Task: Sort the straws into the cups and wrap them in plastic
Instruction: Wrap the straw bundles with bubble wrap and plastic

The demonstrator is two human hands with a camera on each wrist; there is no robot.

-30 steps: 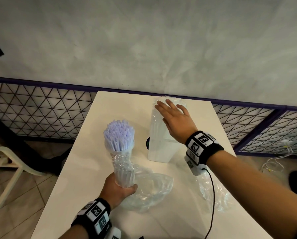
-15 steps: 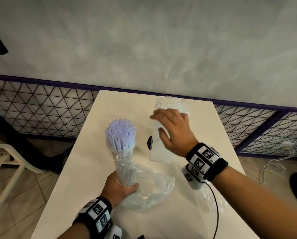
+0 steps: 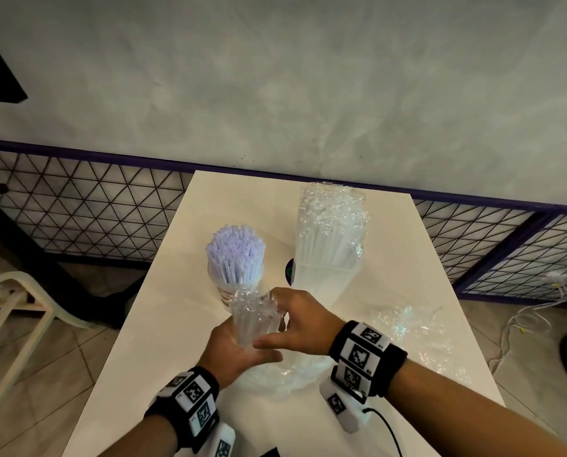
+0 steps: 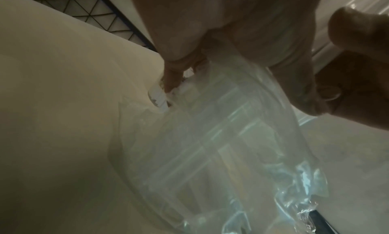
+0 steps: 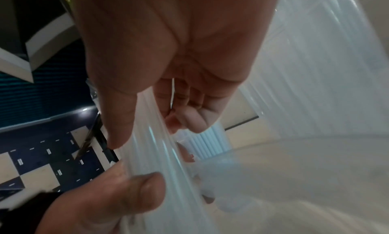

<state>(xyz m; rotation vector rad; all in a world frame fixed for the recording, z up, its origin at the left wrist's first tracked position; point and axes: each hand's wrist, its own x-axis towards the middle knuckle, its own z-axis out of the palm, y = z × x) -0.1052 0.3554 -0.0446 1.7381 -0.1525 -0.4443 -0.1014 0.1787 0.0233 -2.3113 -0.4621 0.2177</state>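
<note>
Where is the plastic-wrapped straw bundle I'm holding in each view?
Head: the plastic-wrapped straw bundle is lower centre, upright, between left hand and right hand, in front of the cup of purple straws.
Left wrist: centre, running down to the lower right, under the left hand's fingers.
Right wrist: a pale band from centre to bottom, between both thumbs.
Shared landmark: the white table.

On the table, the cup of straws serves as landmark. To its right stands the tall wrapped straw pack. In front of the cup both hands hold a small plastic-wrapped bundle; loose plastic lies farther right.
</note>
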